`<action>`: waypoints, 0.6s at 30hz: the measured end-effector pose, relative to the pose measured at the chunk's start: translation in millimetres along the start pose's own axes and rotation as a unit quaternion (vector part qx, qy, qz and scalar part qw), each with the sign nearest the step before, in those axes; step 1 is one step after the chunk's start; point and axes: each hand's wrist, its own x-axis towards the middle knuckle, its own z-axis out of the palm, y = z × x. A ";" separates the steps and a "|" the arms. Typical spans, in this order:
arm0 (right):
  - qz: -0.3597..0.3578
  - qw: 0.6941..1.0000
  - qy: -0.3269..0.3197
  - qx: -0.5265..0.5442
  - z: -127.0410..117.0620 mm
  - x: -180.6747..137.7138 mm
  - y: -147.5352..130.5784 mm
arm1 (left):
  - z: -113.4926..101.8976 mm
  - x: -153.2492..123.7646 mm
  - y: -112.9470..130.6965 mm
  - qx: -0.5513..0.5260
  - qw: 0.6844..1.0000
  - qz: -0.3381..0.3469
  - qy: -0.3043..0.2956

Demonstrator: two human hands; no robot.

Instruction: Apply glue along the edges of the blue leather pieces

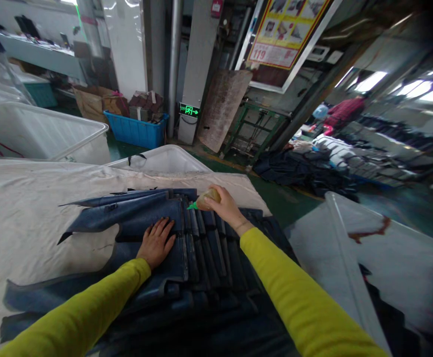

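A stack of dark blue denim pieces (209, 258) lies fanned out on a table covered with cream cloth (26, 213). My left hand (156, 242) rests flat on the top denim piece, fingers stretched out. My right hand (223, 206) is closed around a small tan squeeze bottle with a green tip (203, 201), and the tip points at the far edge of the stacked pieces. Both arms wear yellow sleeves.
White bins (41, 131) stand to the left and beyond the table. A blue crate (134, 130) sits on the green floor behind. Dark garments (301, 171) are piled at right, where a person in red (344, 111) works. A clear plastic sheet (368, 258) lies to my right.
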 end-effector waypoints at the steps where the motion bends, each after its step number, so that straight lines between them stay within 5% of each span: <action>1: -0.001 1.000 0.008 -0.005 -4.0 0.4 -1.4 | -0.1 -0.3 0.2 0.000 1.000 0.000 0.000; 18: 0.032 0.993 -0.022 -0.112 -14.3 9.2 -25.7 | -1.9 -0.6 0.5 -0.001 1.000 -0.001 -0.005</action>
